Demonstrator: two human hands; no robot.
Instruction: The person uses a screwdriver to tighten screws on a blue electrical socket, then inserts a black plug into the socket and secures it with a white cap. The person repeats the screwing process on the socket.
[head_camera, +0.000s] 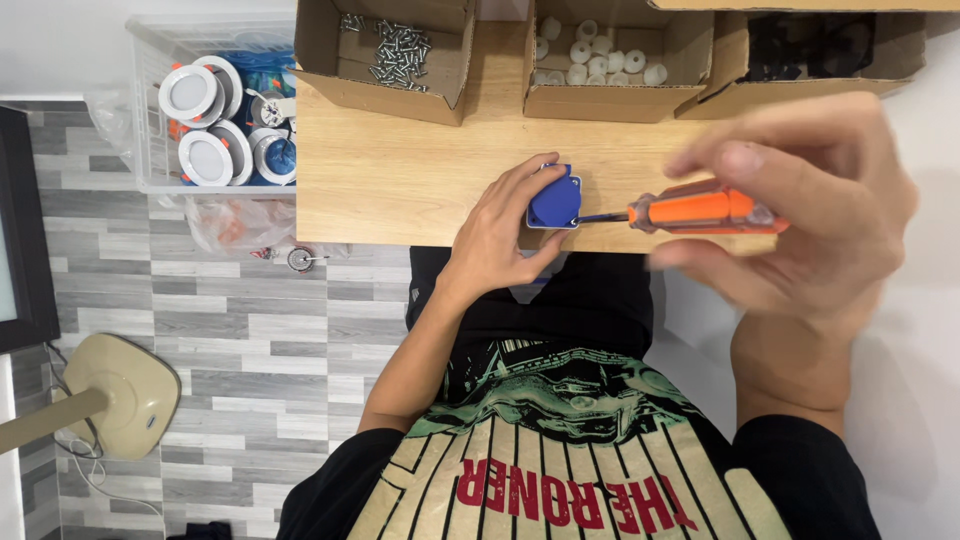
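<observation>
Blue plastic marks the small housing (555, 198) that sits near the front edge of the light wooden tabletop (400, 170), just in front of the person's body. The left hand (500, 235) lies flat-fingered against it, fingers curled round its near side and thumb along the bottom, pressing it down onto the wood. The right hand (800, 210), slightly blurred and close to the camera, is wrapped around the orange handle of a screwdriver (700, 210), fingers closed over the top and thumb beneath; the thin shaft runs level toward the left and its tip meets the right side of the blue housing. Behind the hands, along the far edge of the table, stand three open cardboard boxes: one with silver screws (400, 50), one with small white round parts (595, 55), and one with dark parts (800, 45) that are too shadowed to make out. Off the left end of the table, a clear plastic bin (150, 120) holds round white-rimmed light fittings (205, 155), above a grey plank-patterned floor (250, 330).
</observation>
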